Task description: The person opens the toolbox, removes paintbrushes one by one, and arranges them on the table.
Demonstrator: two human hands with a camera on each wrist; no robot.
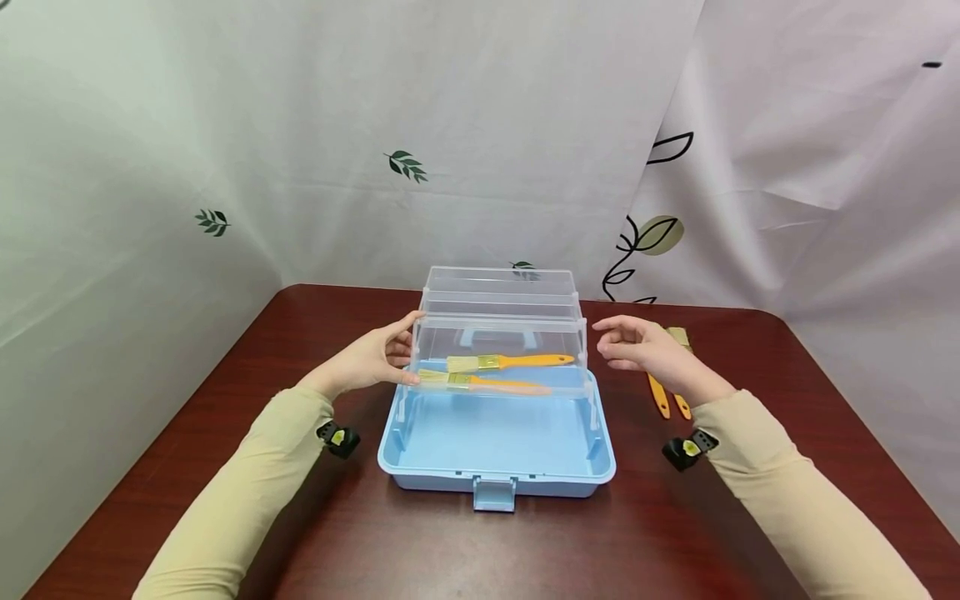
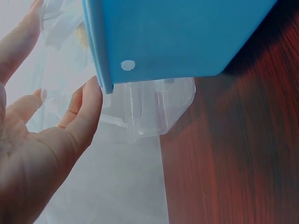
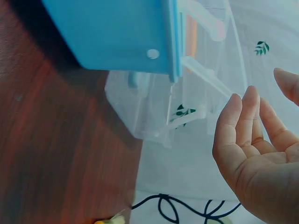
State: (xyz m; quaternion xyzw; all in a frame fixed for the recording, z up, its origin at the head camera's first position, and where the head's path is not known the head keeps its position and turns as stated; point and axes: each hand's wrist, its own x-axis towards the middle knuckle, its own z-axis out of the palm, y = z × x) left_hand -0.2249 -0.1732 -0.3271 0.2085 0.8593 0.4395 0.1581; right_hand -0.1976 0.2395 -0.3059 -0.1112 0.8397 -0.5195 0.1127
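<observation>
A light blue toolbox (image 1: 487,433) stands wide open on the table, its clear trays (image 1: 495,333) raised in tiers behind the base. Two paintbrushes with yellow-orange handles lie in the front tray: an upper brush (image 1: 534,361) and a lower brush (image 1: 491,383). My left hand (image 1: 372,357) grips the left end of that tray, thumb at its lower front corner and forefinger at its upper edge. Off the tray's right end, my right hand (image 1: 651,354) hovers with relaxed, slightly bent fingers and nothing in it; the right wrist view shows its fingertips (image 3: 251,91) apart from the clear plastic.
Two more paintbrushes (image 1: 659,398) lie on the table beneath the right hand, partly covered by it. A latch (image 1: 494,493) hangs down at the box's front. The dark red wooden table (image 1: 322,525) ends at a white curtain (image 1: 337,217) with leaf prints.
</observation>
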